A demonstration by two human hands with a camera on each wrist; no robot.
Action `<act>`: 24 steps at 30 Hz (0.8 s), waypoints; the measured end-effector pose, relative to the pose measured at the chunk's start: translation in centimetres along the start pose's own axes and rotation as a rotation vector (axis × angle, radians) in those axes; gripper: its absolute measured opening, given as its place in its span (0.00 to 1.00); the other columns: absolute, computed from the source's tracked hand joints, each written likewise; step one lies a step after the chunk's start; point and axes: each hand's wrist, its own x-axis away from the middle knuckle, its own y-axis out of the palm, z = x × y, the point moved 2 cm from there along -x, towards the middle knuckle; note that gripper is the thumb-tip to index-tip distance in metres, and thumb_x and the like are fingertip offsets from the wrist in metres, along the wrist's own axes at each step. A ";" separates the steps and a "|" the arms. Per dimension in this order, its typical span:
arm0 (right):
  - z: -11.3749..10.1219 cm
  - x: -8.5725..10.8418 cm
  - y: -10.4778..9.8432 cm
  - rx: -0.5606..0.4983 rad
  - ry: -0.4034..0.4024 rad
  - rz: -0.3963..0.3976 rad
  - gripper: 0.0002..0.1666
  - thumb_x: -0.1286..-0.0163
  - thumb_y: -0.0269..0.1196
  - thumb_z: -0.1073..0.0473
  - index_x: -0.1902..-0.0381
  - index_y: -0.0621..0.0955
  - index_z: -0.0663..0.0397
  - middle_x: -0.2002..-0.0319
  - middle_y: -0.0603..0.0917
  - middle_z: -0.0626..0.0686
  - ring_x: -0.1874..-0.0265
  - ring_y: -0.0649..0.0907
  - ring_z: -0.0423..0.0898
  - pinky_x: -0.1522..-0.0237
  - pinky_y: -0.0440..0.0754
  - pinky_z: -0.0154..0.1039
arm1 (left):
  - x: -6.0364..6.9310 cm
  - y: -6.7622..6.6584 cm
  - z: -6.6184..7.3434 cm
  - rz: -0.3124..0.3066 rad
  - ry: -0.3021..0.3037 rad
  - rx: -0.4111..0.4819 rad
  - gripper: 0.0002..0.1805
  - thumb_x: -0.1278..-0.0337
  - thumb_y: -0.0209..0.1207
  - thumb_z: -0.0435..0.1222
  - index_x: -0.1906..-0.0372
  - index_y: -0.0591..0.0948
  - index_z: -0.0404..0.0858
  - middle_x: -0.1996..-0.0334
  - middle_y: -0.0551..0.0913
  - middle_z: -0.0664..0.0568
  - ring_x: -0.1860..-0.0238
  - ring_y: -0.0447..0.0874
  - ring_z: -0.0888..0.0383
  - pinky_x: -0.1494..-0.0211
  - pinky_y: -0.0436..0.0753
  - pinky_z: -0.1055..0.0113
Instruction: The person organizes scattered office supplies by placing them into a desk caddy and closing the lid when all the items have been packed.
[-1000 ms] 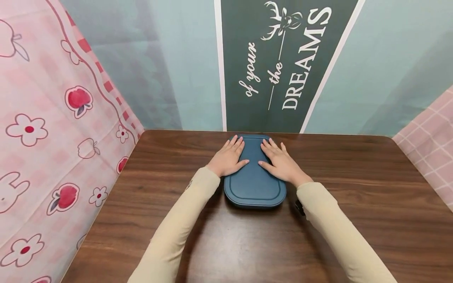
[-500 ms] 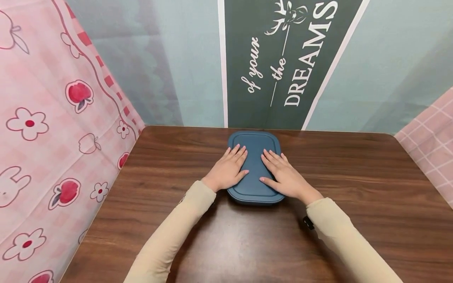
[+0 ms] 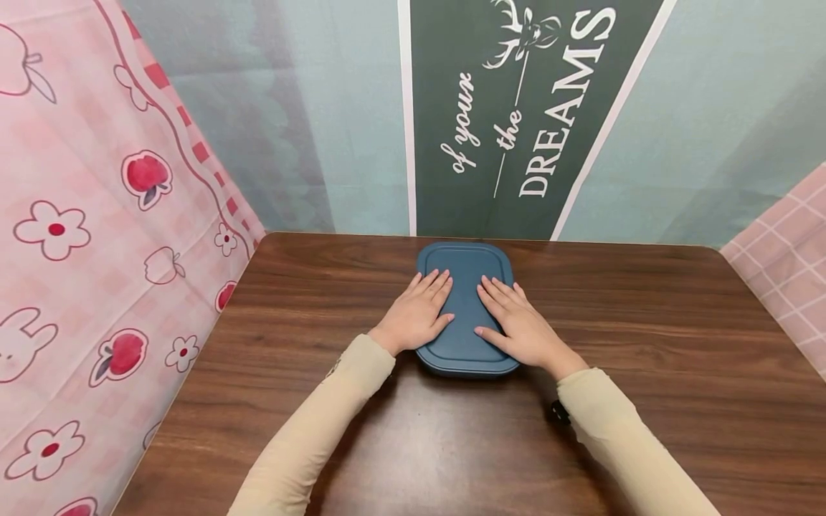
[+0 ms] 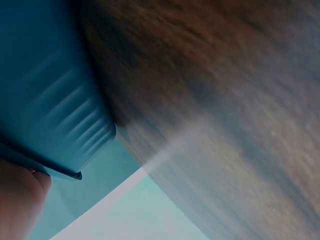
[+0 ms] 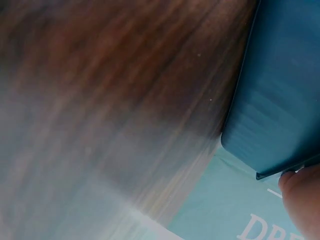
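A dark blue rectangular box with rounded corners and a lid (image 3: 464, 308) lies lengthwise near the table's far edge. On the left part of the lid rests my left hand (image 3: 416, 312), its fingers straight and pointing away from me. My right hand (image 3: 525, 322) lies flat on the right part in much the same way, thumb toward the middle. The left wrist view shows the box's ribbed side wall (image 4: 65, 100) and part of the hand at the lid's rim. In the right wrist view the side wall (image 5: 280, 100) stands on the table, with a fingertip at the rim. The box's contents are hidden.
The box stands on a dark wood-grain table (image 3: 413, 444). Behind it hangs a blue-green cloth (image 3: 348, 122) with a dark printed panel. A pink patterned cloth (image 3: 84, 287) runs along the left side, and a pink checked one (image 3: 794, 265) is at the right.
Both hands have slid back toward me over the lid, uncovering its far end. The last half second shows almost no motion.
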 end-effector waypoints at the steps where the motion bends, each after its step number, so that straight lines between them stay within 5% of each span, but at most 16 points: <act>1: 0.0 0.0 0.0 -0.002 -0.001 0.004 0.44 0.31 0.55 0.41 0.29 0.58 0.63 0.28 0.54 0.60 0.28 0.52 0.56 0.30 0.43 0.56 | 0.0 0.0 0.0 0.003 0.000 0.001 0.35 0.28 0.39 0.52 0.26 0.51 0.37 0.26 0.47 0.49 0.26 0.38 0.54 0.26 0.35 0.60; 13: -0.6 0.3 -0.3 -0.008 0.033 -0.036 0.44 0.32 0.55 0.40 0.30 0.60 0.64 0.28 0.55 0.60 0.28 0.52 0.56 0.31 0.45 0.58 | 0.3 -0.2 0.6 -0.025 0.001 -0.006 0.37 0.29 0.39 0.56 0.27 0.52 0.36 0.26 0.48 0.47 0.26 0.39 0.53 0.26 0.38 0.58; 24: -4.0 3.4 0.2 0.058 0.040 0.010 0.44 0.31 0.53 0.37 0.30 0.61 0.62 0.28 0.55 0.60 0.28 0.52 0.56 0.34 0.48 0.65 | 4.1 -0.1 4.0 0.025 0.013 -0.022 0.40 0.31 0.36 0.59 0.27 0.52 0.35 0.26 0.48 0.46 0.26 0.40 0.51 0.27 0.39 0.49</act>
